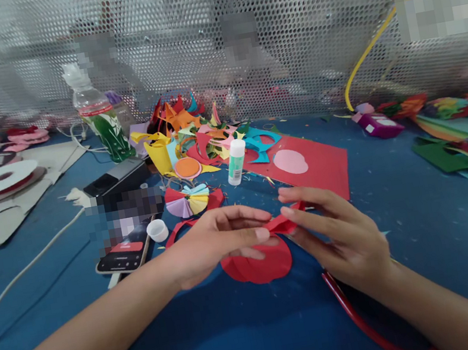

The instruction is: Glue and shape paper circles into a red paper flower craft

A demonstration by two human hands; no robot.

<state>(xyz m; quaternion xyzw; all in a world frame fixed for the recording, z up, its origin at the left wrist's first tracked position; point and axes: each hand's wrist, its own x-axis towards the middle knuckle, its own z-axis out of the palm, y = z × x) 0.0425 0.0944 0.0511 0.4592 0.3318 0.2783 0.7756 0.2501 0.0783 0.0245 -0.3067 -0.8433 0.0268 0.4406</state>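
Between my two hands is a small folded piece of red paper [282, 224]. My left hand [221, 234] pinches its left end between thumb and fingers. With its fingertips, my right hand [338, 226] grips the other end. Below them, several red paper circles [261, 263] lie overlapped on the blue table [243, 330]. A white glue stick [236, 162] stands upright just beyond my hands. To its left rests a fan-folded rosette [187, 201] in several colours. A red tool handle [353, 311], partly hidden by my right arm, lies at the near side.
Colourful paper scraps [189, 128] are heaped at the back, near a green-labelled bottle [103, 119]. A red sheet [322, 159] carries a pink circle [290, 161]. On the left are a phone [127, 251], a white cap [157, 230] and a ribbon spool [1, 178]. A perforated metal panel [309, 65] stands behind.
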